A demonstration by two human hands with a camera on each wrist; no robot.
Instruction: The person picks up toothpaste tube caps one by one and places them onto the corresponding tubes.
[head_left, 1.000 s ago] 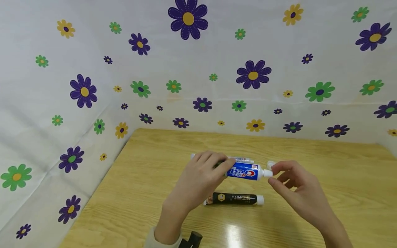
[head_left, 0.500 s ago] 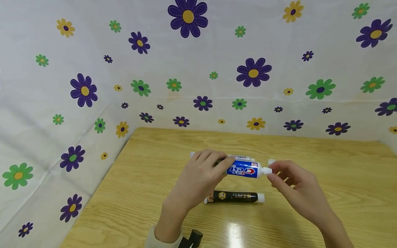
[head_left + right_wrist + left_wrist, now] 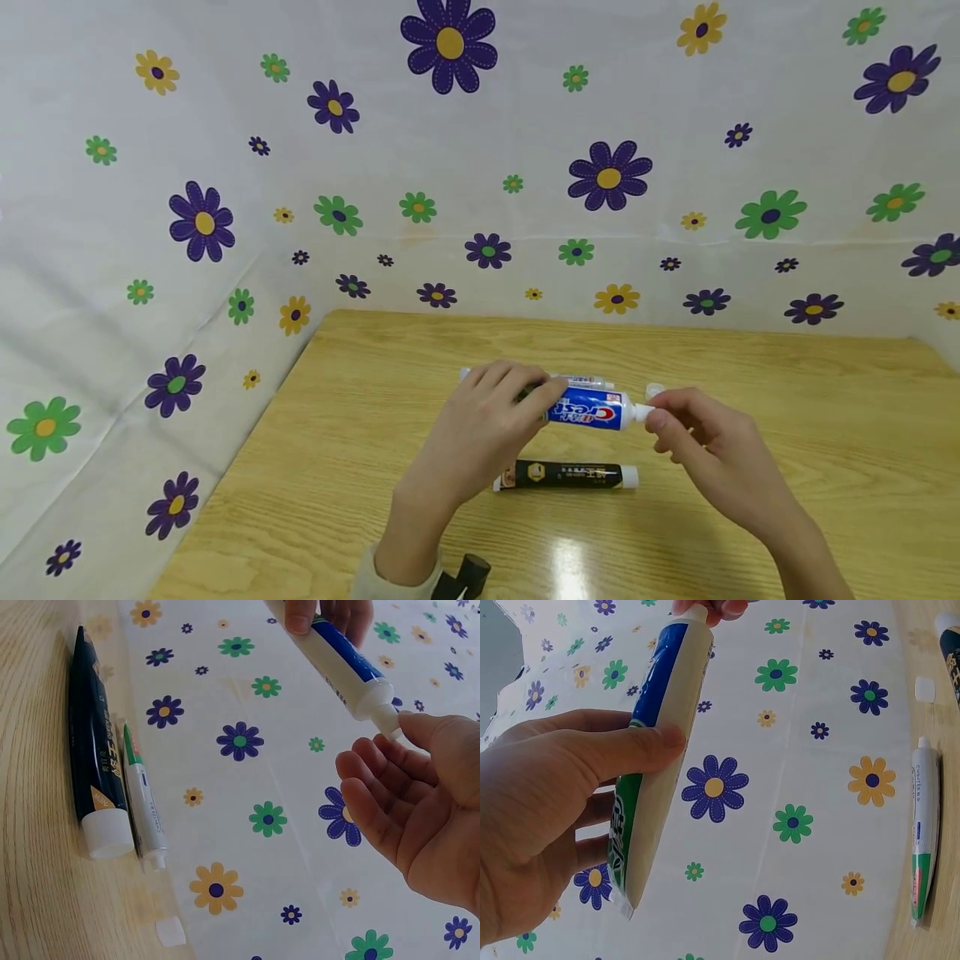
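Observation:
A blue, white and green Crest toothpaste tube (image 3: 588, 410) is held above the table in my left hand (image 3: 483, 429), thumb on one face and fingers round the other side. It points right, its white cap (image 3: 642, 412) toward my right hand (image 3: 723, 454). My right thumb and index finger pinch that cap; in the right wrist view the other fingers (image 3: 386, 784) are loosely bent below it. Behind the held tube lies a smaller white and green tube (image 3: 925, 802), showing a narrow tip. A loose white cap (image 3: 655, 389) lies near that tip.
A black toothpaste tube (image 3: 570, 476) with a white cap lies on the wooden table (image 3: 337, 467), nearer to me than the held tube. Flower-printed white sheeting (image 3: 525, 125) rises behind and at the left. A black device (image 3: 468, 575) sits at my left wrist.
My right thumb and index finger have closed from a loose spread round the held tube's cap to a pinch on it. The left hand and the tube have barely moved.

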